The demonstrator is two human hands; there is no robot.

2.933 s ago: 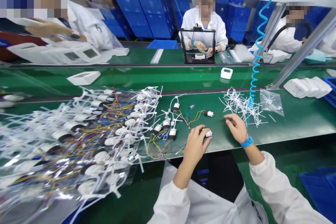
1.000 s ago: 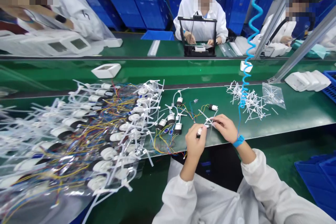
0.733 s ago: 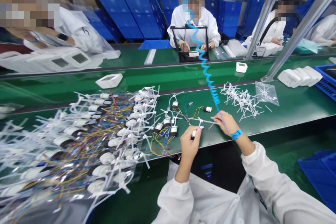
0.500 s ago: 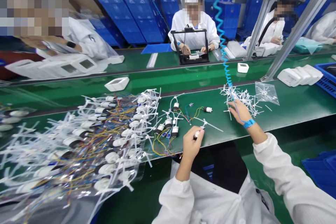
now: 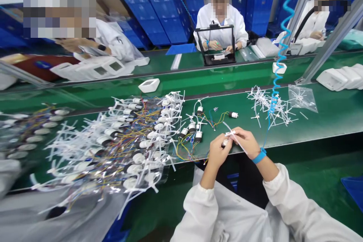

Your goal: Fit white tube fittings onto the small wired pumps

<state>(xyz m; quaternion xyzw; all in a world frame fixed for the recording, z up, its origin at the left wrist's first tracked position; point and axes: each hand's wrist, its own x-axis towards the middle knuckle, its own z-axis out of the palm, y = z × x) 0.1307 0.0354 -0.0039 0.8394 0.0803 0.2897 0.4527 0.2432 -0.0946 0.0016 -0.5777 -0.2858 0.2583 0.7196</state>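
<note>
Toward the left end of the desk (image 5: 306, 126), a blurred row of pale parts (image 5: 42, 131) with wires. Next, a large heap of wired parts (image 5: 144, 143), white straps attached, spread from the far edge to the near edge; some strap ends overhang. Right of it, a small cluster of black-and-white cylinders (image 5: 199, 136), with yellow and blue leads trailing to the near edge. Farther right, mid-depth, one lone cylinder (image 5: 233, 115) on its side. Just inside the near edge, left hand (image 5: 219, 150): fingers curled, grasping the working cylinder (image 5: 225, 143), partly hidden. Right hand (image 5: 246, 141), touching or nearly so: fingers pinching a white strap (image 5: 230, 133) at that cylinder; whether joined, cannot tell. Right half, toward the far edge: pile of loose straps (image 5: 280, 110), then clear bag (image 5: 304, 100) of the same. Right end, far edge: overlapping white housings (image 5: 342, 77).
</note>
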